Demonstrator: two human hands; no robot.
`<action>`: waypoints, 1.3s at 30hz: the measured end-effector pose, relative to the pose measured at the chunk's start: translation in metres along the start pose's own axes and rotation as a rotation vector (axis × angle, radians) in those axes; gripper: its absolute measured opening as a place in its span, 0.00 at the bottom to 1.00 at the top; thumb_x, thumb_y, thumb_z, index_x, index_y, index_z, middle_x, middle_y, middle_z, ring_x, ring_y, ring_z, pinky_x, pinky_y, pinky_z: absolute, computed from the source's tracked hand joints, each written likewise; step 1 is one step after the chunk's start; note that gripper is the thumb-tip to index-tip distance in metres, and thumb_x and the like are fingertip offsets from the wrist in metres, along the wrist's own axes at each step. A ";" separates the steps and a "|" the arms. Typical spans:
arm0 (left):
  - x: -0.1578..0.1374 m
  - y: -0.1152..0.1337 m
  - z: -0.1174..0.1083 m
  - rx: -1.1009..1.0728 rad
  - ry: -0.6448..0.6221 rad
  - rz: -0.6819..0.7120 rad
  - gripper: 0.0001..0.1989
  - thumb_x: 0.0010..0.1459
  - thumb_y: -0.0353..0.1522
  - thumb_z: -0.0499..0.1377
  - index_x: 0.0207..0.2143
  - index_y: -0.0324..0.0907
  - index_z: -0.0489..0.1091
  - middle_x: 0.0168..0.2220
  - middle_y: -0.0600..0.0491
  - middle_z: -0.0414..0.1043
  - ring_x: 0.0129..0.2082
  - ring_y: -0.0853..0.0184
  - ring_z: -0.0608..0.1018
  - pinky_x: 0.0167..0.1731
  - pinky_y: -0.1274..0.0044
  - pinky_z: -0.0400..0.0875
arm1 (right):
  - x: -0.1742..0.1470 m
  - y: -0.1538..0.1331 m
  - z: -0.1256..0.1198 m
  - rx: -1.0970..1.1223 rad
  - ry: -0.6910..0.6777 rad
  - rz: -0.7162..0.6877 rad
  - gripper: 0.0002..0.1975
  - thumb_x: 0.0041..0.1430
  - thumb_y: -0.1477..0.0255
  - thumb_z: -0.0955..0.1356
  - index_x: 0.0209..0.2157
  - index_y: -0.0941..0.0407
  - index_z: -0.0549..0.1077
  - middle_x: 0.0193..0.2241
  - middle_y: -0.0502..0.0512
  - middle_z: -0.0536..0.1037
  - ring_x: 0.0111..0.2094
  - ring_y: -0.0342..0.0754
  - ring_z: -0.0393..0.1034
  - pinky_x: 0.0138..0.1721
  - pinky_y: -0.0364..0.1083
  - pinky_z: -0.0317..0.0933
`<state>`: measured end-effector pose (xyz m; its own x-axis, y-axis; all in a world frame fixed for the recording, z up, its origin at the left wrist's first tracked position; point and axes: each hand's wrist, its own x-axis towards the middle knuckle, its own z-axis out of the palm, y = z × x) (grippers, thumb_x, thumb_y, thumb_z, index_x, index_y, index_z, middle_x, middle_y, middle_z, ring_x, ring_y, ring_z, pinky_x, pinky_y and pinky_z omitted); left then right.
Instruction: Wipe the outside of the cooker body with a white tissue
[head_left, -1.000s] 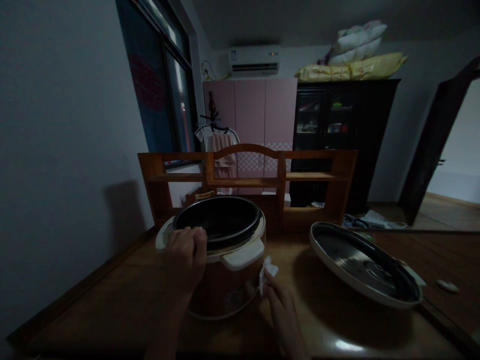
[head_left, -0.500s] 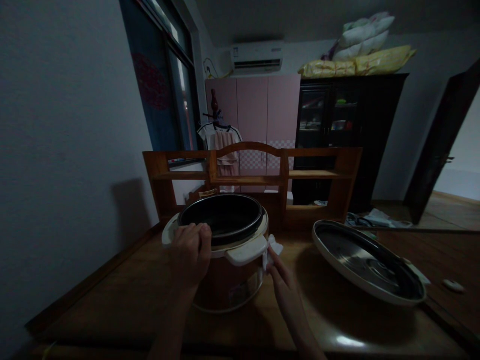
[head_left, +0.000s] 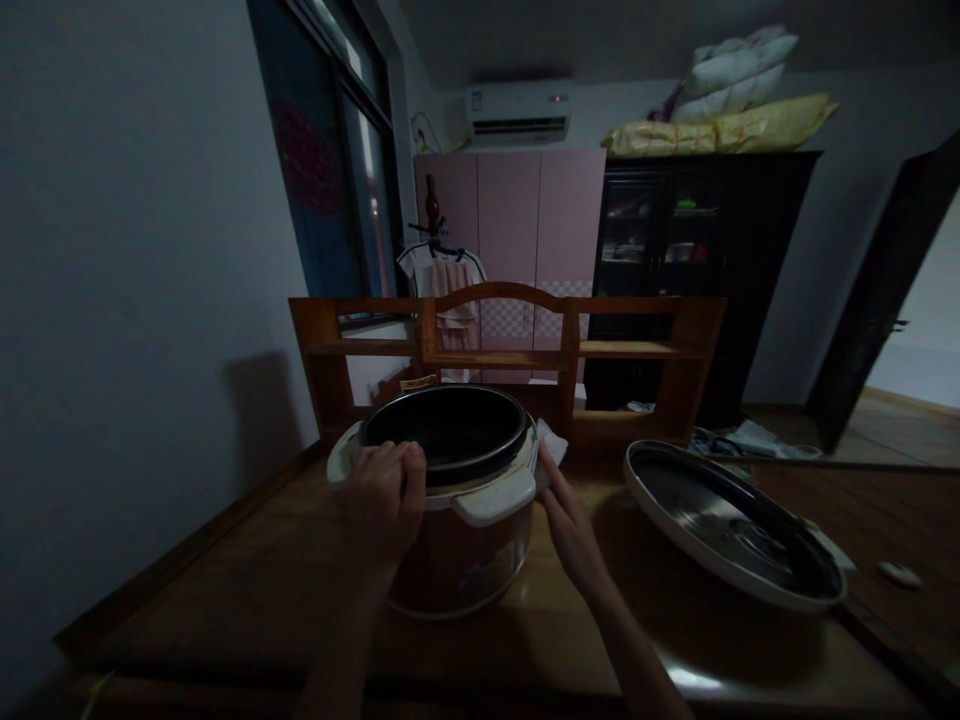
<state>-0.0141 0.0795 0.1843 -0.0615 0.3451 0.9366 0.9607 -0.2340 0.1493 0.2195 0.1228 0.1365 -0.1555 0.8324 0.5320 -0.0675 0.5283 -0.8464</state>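
An electric pressure cooker [head_left: 457, 565] stands upright on the wooden desk, lidless, with its dark inner pot [head_left: 442, 430] in place. My left hand [head_left: 386, 500] is closed over the near-left part of its rim; the fingertips are hidden behind the edge. At the cooker's right side, my right hand [head_left: 562, 510] pinches a white tissue [head_left: 551, 450] against the upper outer edge, just beside the white handle [head_left: 495, 500]. The cooker's lid [head_left: 735, 530] lies to the right with its metal inside facing up.
Behind the cooker, a wooden shelf [head_left: 499, 360] runs along the back of the desk [head_left: 262, 600]. A wall [head_left: 150, 250] closes off the left side. A small white object [head_left: 898, 574], perhaps a computer mouse, is at the far right.
My right hand has moved up along the cooker's right side with the tissue, from the body to the upper edge. My left hand stays on the rim.
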 end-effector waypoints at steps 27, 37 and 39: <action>0.001 0.003 -0.002 -0.018 -0.011 -0.024 0.15 0.66 0.32 0.47 0.26 0.44 0.66 0.27 0.52 0.72 0.32 0.63 0.72 0.42 0.67 0.63 | -0.017 0.004 0.020 -0.087 0.079 -0.086 0.28 0.67 0.70 0.59 0.67 0.47 0.52 0.67 0.45 0.55 0.68 0.49 0.48 0.67 0.50 0.43; 0.000 0.001 0.000 -0.005 0.000 -0.027 0.15 0.65 0.32 0.47 0.26 0.44 0.66 0.27 0.52 0.71 0.31 0.63 0.71 0.40 0.68 0.63 | -0.054 0.024 0.026 -0.164 0.091 0.067 0.26 0.69 0.66 0.58 0.67 0.48 0.53 0.64 0.52 0.64 0.63 0.53 0.60 0.62 0.52 0.54; 0.000 0.001 0.000 -0.022 0.002 -0.029 0.15 0.65 0.32 0.47 0.26 0.44 0.66 0.27 0.51 0.72 0.32 0.63 0.72 0.40 0.68 0.63 | -0.059 0.032 0.027 -0.151 0.107 0.164 0.26 0.68 0.64 0.58 0.67 0.50 0.55 0.63 0.54 0.66 0.63 0.54 0.60 0.62 0.53 0.54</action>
<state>-0.0134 0.0792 0.1844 -0.0895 0.3499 0.9325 0.9524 -0.2439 0.1829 0.2003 0.0861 0.0769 -0.0465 0.9179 0.3942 0.0989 0.3969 -0.9125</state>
